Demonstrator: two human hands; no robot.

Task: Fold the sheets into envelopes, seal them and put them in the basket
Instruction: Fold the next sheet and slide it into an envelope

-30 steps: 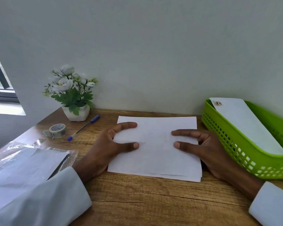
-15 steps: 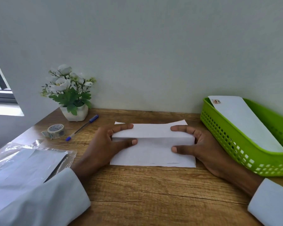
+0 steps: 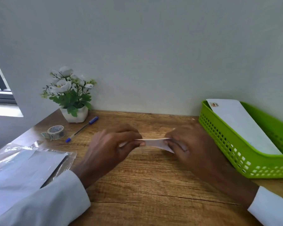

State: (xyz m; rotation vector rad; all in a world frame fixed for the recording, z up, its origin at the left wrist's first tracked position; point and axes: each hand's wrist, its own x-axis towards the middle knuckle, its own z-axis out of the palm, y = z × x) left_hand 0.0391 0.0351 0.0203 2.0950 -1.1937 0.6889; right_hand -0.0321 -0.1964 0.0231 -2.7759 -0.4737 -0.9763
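Note:
A white folded sheet is held just above the wooden desk, seen almost edge-on as a thin strip. My left hand pinches its left end and my right hand pinches its right end; both hands hide most of the paper. A green plastic basket stands at the right, with a white envelope leaning inside it. A roll of patterned tape lies at the back left.
A blue pen lies beside the tape. A white pot of artificial flowers stands against the wall at the back left. A clear plastic pack of white sheets lies at the near left, partly under my left sleeve.
The sheet lay flat a second ago, then was folded over towards me. Now both hands have lifted it off the desk, folded narrow, and moved closer together.

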